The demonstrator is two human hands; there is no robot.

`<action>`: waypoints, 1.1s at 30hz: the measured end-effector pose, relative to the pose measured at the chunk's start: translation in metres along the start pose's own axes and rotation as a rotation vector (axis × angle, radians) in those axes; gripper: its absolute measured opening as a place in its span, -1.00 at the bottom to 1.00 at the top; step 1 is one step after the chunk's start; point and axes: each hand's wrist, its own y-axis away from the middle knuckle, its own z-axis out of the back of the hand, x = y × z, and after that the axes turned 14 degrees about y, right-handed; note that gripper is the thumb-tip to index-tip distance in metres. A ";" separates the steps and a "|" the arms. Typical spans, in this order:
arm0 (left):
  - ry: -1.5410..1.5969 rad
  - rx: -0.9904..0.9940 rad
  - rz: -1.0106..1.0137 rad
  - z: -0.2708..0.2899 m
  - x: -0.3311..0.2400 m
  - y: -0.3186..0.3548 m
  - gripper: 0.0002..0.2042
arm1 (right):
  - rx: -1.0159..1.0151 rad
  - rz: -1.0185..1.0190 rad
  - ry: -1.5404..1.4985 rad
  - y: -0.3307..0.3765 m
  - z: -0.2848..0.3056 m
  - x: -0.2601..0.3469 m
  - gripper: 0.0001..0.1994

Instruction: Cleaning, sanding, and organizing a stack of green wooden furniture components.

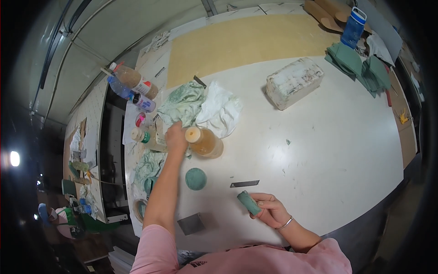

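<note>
My right hand (270, 211) pinches a small green block (248, 202) between thumb and fingers, over the near middle of the white tabletop. A flat grey blade-like metal strip (244, 184) lies just beyond it. My left hand (176, 138) reaches forward between a bottle of amber liquid (206, 142) and a bottle with a green label (149, 138). It is nearest the edge of a crumpled pale green cloth (183, 102), and its fingers are mostly hidden. Nearer me, a round green disc (196, 179) and a dark grey square block (191, 224) lie right of my left forearm.
A white crumpled cloth (220, 109) lies behind the amber bottle. Several bottles (133, 82) crowd the left edge. A large whitish stained block (294, 83) stands farther right. Green sheets (345, 62) and a blue bottle (354, 28) sit at the far right.
</note>
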 end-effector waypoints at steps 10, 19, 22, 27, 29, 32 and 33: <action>1.271 -0.244 0.229 0.065 -0.032 -0.021 -0.78 | -0.073 0.067 -0.037 -0.010 0.014 0.003 -0.55; 1.915 -0.050 0.245 0.129 -0.051 -0.038 -0.62 | 0.012 0.001 0.013 -0.008 0.003 -0.004 -0.55; 1.899 -0.077 0.086 0.160 -0.072 -0.045 -0.58 | 0.042 0.000 0.017 -0.005 -0.003 -0.004 -0.54; 1.863 -0.143 -0.039 0.232 -0.096 -0.017 -0.54 | 0.071 0.006 0.105 0.001 -0.018 -0.001 -0.57; 1.772 -0.409 0.037 0.249 -0.126 0.014 -0.53 | 0.088 0.035 0.131 0.005 -0.020 0.006 -0.60; 1.752 -0.576 0.017 0.275 -0.138 0.065 -0.50 | 0.127 0.119 0.178 0.007 -0.035 0.024 -0.65; 1.747 -0.672 0.036 0.280 -0.142 0.082 -0.50 | 0.132 0.181 0.198 0.006 -0.043 0.032 -0.68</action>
